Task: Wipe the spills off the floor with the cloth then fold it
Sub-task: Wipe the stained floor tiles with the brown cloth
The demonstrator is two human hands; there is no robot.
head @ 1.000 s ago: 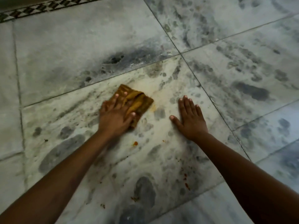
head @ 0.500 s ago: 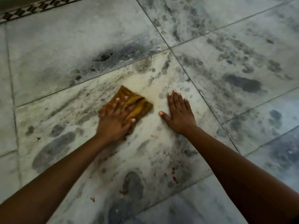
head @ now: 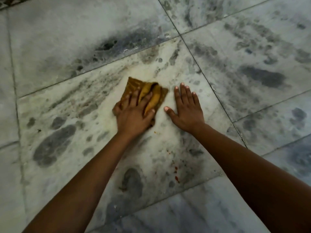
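A crumpled mustard-brown cloth (head: pixel 152 93) lies on the marble floor tile (head: pixel 70 105) near the middle of the view. My left hand (head: pixel 134 113) presses flat on the cloth's near half, fingers spread over it. My right hand (head: pixel 186 108) rests flat on the bare tile just right of the cloth, fingers apart and holding nothing. Small red-orange spill specks (head: pixel 175 172) dot the tile between my forearms, and one speck (head: pixel 155 132) sits just below my left hand.
Grey-veined marble tiles with dark grout lines surround the spot. A patterned border strip (head: pixel 10 2) runs along the top left corner.
My left hand has slid the cloth slightly right, closer to my right hand. The orange spot that lay below the cloth a second ago is mostly wiped away.
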